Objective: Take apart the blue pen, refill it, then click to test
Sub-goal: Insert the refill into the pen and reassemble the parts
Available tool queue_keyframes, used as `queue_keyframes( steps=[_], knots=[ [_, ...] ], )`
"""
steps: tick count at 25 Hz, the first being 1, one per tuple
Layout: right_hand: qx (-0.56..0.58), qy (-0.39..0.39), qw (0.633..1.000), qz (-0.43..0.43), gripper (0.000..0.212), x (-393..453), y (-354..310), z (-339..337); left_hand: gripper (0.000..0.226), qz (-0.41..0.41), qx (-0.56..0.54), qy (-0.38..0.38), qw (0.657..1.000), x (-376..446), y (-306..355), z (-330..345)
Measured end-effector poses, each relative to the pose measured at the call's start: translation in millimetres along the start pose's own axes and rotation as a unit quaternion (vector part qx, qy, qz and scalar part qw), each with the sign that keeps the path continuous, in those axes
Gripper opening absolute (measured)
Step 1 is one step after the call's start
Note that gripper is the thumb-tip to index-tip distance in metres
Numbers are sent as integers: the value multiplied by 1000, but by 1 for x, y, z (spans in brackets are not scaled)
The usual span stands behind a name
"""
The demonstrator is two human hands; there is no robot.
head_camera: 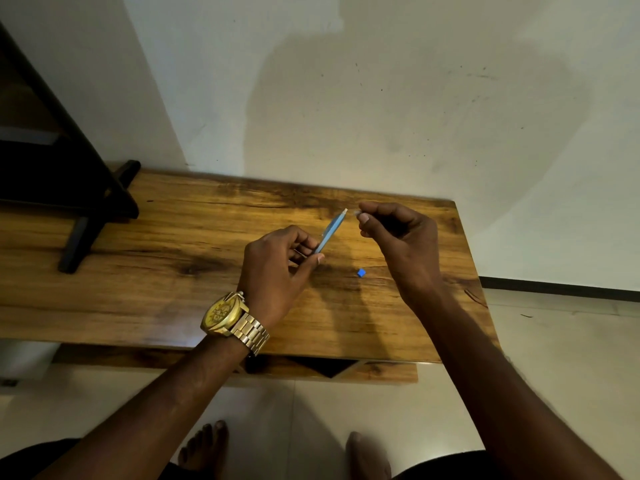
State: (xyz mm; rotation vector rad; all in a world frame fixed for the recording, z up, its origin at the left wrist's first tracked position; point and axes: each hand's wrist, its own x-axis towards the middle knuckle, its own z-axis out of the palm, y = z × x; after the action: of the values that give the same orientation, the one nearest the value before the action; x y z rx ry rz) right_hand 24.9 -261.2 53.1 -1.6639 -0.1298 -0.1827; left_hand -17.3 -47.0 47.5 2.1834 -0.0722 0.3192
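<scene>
Your left hand [277, 261], gold watch [225, 315] on wrist, grips blue pen [330, 232] by lower end, barrel angled up and away above bench [138, 271]. Small blue piece [361, 272] lies on bench between hands. Your right hand [398, 233] pinches tiny unclear item just beside pen's pale tip.
</scene>
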Motion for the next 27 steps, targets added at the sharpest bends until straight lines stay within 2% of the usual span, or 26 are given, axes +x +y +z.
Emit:
queue_keyframes(
  steps=[9, 19, 27],
  knots=[
    [-16, 8, 1000, -4, 16, 1, 3, -3, 22, 22, 21, -11, 999, -2, 2, 0],
    [-74, -27, 997, -8, 16, 2, 3, -12, 23, 42, 48, -13, 998, -3, -1, 2],
    [-58, -62, 996, 11, 13, 2, -2, -18, 20, 48, 68, -19, 996, -2, -1, 0]
  ],
)
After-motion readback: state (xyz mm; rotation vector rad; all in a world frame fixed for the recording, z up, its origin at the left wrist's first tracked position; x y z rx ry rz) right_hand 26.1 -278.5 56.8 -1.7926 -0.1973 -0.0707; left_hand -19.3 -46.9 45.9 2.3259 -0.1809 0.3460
